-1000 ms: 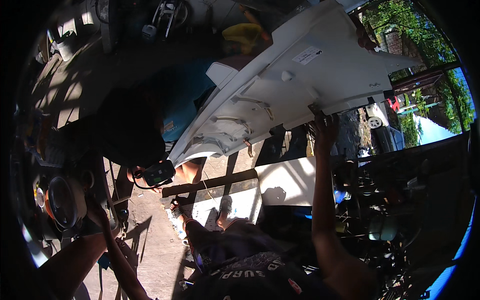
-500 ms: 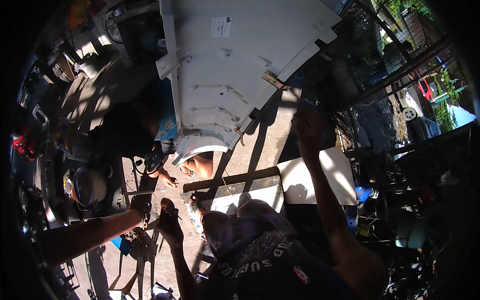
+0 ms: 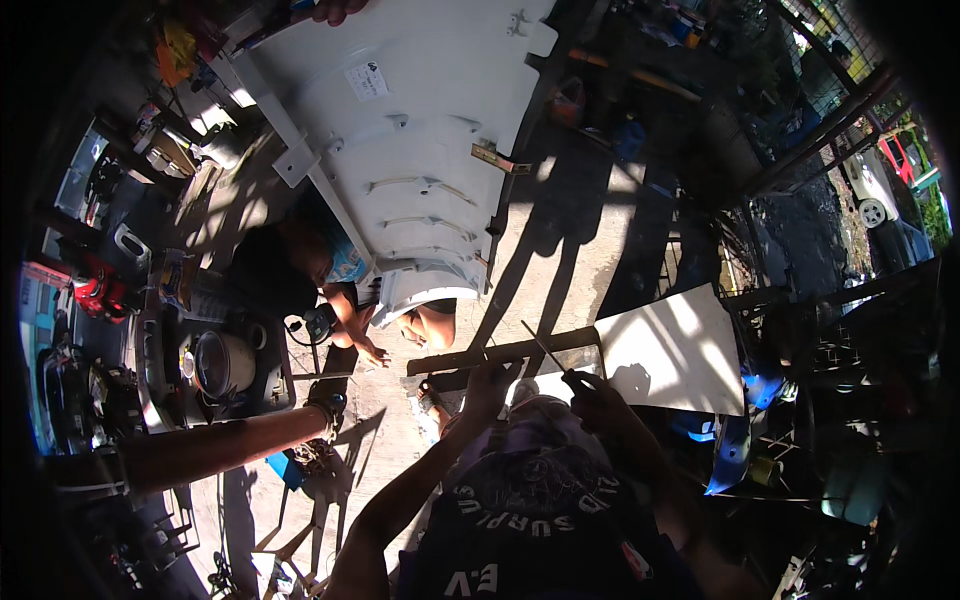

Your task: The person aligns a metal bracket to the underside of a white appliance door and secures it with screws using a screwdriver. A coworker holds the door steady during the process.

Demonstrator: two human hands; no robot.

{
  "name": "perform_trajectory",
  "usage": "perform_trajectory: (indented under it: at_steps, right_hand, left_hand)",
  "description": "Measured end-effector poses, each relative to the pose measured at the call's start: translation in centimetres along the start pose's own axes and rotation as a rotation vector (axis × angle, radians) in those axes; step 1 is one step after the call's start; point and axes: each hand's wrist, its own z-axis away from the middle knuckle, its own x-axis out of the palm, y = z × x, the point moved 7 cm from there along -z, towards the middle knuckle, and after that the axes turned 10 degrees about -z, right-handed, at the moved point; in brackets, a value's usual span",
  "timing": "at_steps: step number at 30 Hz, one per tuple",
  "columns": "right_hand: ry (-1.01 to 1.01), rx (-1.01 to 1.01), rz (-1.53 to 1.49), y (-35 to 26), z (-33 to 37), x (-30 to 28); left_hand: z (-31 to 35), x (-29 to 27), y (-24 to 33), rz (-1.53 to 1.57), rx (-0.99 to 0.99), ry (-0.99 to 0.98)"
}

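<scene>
My right hand (image 3: 597, 402), in shadow in front of my lap, is closed around a thin-shafted tool (image 3: 543, 345) that looks like a screwdriver. Its shaft slants up and to the left. Level with it, my left hand (image 3: 490, 392) has its fingers drawn together; whatever they hold is too dark to make out. Beyond both hands stands a large pale grey car body panel (image 3: 420, 150) with a white label, moulded ribs and a metal bracket (image 3: 500, 160) on its right edge. Neither of my hands touches the panel.
A co-worker crouches left of the panel, one hand (image 3: 372, 350) low beside it. Another person's hand (image 3: 340, 10) is at the panel's top edge. A pale board (image 3: 675, 350) lies to the right. A rusty pipe (image 3: 220, 447) and a pot (image 3: 225, 362) are at left.
My right hand has come down from beside the panel to my lap. My left hand has moved right, toward it. The panel appears further left and tilted as the view shifts.
</scene>
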Motion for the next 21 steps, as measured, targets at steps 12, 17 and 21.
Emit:
perform_trajectory:
  at_steps: [12,17,21]
  right_hand:
    - [0.022,-0.507,0.104,-8.5,0.9,4.4]
    - [0.005,-0.524,0.450,-11.8,1.7,7.1]
    - [-0.027,-0.489,0.376,-12.8,1.9,7.9]
  left_hand:
    - [-3.9,-6.1,2.8,0.755,0.081,0.052]
    - [-5.9,-7.2,2.2,1.082,0.136,-0.289]
    - [-4.9,-7.1,1.4,0.721,0.121,0.018]
